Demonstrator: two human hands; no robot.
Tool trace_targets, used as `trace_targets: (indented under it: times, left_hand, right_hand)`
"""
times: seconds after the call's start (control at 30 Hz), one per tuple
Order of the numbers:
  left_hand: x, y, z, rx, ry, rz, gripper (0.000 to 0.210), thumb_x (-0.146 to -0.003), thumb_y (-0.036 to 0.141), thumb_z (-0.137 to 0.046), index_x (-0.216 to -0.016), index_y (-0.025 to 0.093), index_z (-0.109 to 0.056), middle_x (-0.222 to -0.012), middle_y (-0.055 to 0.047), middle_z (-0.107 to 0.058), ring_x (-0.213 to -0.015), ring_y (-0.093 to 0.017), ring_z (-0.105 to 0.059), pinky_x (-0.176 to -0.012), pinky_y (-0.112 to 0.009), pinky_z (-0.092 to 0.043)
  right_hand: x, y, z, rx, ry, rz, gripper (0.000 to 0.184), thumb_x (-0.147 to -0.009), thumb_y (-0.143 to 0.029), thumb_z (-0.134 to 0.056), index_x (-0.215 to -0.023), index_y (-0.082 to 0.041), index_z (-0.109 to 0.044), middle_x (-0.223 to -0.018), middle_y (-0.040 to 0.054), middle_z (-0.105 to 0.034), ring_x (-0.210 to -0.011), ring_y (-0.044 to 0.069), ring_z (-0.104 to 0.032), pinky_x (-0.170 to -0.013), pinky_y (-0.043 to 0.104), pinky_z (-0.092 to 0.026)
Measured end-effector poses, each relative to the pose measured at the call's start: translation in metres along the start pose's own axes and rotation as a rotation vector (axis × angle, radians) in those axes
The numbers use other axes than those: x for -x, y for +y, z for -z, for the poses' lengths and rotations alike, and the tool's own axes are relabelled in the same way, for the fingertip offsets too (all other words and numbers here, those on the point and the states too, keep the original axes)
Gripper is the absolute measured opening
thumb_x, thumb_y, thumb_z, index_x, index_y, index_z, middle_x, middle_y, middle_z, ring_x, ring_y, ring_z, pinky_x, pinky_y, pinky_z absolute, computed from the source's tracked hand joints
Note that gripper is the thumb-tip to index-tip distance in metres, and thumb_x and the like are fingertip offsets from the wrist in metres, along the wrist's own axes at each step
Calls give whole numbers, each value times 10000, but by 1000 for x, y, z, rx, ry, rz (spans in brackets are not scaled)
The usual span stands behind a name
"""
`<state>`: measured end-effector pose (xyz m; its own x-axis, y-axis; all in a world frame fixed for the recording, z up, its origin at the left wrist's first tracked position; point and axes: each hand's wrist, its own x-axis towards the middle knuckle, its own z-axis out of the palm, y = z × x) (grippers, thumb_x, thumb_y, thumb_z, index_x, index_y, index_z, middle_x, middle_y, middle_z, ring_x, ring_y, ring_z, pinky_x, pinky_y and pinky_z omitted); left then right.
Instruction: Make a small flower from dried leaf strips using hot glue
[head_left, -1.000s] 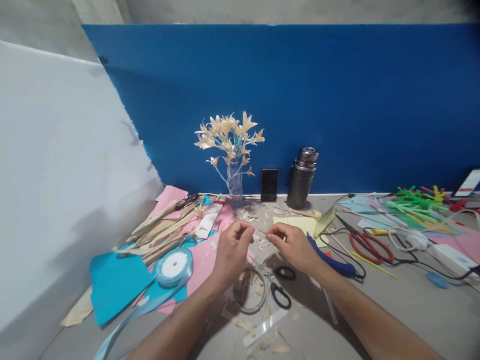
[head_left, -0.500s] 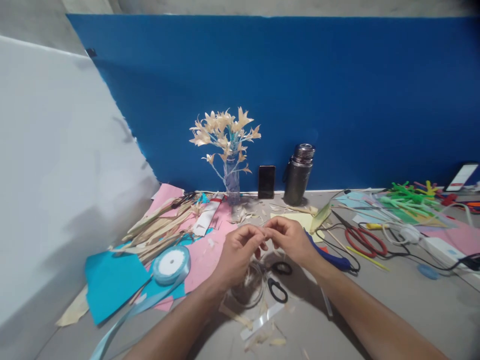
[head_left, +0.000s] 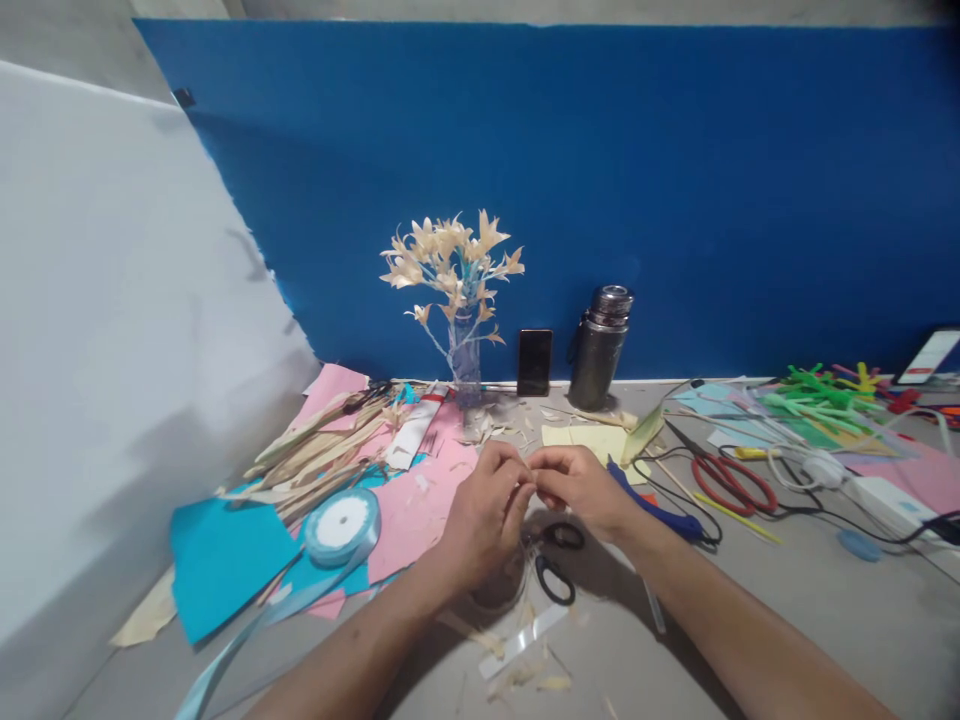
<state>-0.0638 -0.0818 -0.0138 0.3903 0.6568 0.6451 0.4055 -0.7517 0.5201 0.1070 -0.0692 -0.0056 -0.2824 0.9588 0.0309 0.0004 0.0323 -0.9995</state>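
Observation:
My left hand (head_left: 491, 510) and my right hand (head_left: 571, 486) meet fingertip to fingertip above the middle of the table. Both are closed in a pinch, and whatever sits between the fingers is too small and hidden to name. Just below them lie black-handled scissors (head_left: 555, 580), their blades partly covered by my left hand. A clear strip (head_left: 523, 642) and pale scraps (head_left: 553, 684) are scattered nearer to me. Beyond my hands, pale dried-husk flowers (head_left: 450, 250) stand in a clear vase (head_left: 466, 370).
Left are a light blue ribbon roll (head_left: 341, 525), a blue sheet (head_left: 229, 570) and dried husks (head_left: 322, 440). A phone (head_left: 534, 362) and a flask (head_left: 602, 345) stand behind. Right lie red-handled scissors (head_left: 735, 485), a blue glue gun (head_left: 660, 512), cables and green pipe cleaners (head_left: 814, 400).
My hands stay pinched together, with their fingers slightly shifted. The left hand has turned a little and now covers more of the area beneath it. The view has tipped slightly.

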Motion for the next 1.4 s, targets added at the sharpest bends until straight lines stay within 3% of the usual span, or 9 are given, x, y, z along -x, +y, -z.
trace_targets:
  times: [0.2, 0.33, 0.47, 0.6, 0.73, 0.9, 1.13, 1.27, 1.4]
  left_hand:
    - [-3, -1, 5, 109, -6, -15, 148, -957, 174, -487, -848, 189, -584, -928, -66, -525, -901, -186, -538, -787, -323, -480]
    - [-3, -3, 6, 145, -6, -67, 140, -946, 156, -495, -839, 188, -579, -927, -70, -538, -947, -194, -543, -807, -325, -482]
    - [-3, -4, 4, 85, 43, -103, 138, -945, 155, -506, -869, 189, -617, -1006, -90, -553, -1033, -207, -552, -851, -330, -487]
    - [-5, -7, 1, 53, 159, 12, 147, -954, 206, -523, -841, 192, -617, -905, -62, -588, -878, -183, -578, -758, -306, -483]
    - [-9, -11, 1, 84, 115, 157, 149, -946, 190, -497, -840, 196, -602, -760, -12, -600, -721, -154, -571, -676, -279, -458]
    - [-9, -14, 1, 100, 88, 74, 161, -900, 114, -511, -819, 186, -630, -771, -21, -639, -720, -145, -596, -668, -263, -459]
    - [-4, -11, -4, 214, 214, 29, 143, -880, 96, -586, -794, 180, -662, -758, -18, -677, -702, -125, -626, -652, -233, -471]
    - [-5, -9, -5, 294, 231, 107, 121, -863, 108, -616, -784, 177, -677, -750, -14, -684, -668, -116, -622, -606, -217, -469]
    - [-5, -4, -3, 382, 213, 263, 61, -859, 147, -638, -863, 182, -687, -760, 2, -667, -562, -92, -575, -537, -212, -454]
  right_hand:
    - [2, -5, 3, -138, -51, -83, 153, -677, -273, -694, -750, -141, -721, -521, -29, -544, -483, 83, -446, -485, 223, -309]
    - [2, -4, 4, -262, -124, -124, 289, -711, -423, -759, -695, -151, -663, -529, -26, -542, -478, 80, -444, -483, 219, -303]
    - [1, -5, 2, -244, -73, -128, 381, -695, -494, -796, -659, -162, -613, -473, -52, -500, -437, 65, -387, -463, 211, -274]
    - [1, -8, 2, -141, -12, 31, 340, -749, -483, -775, -743, -166, -650, -577, -32, -581, -505, 82, -473, -524, 229, -373]
    - [1, -7, 7, -31, -31, 94, 261, -775, -407, -753, -775, -158, -675, -700, 6, -662, -553, 91, -517, -568, 249, -419]
    - [-1, -2, 7, 25, -48, 8, 137, -720, -269, -730, -720, -140, -684, -657, 8, -670, -512, 80, -499, -514, 230, -372]
    - [-1, 0, 0, -109, -45, -109, 141, -637, -232, -749, -688, -146, -650, -631, -3, -670, -481, 69, -481, -488, 218, -353]
    - [0, 0, -1, -139, -49, -123, 155, -635, -219, -738, -754, -154, -662, -642, -13, -673, -482, 70, -483, -493, 214, -357]
    - [0, 1, -4, -131, -47, -97, 104, -657, -223, -717, -683, -155, -643, -626, -15, -651, -482, 65, -468, -494, 214, -351]
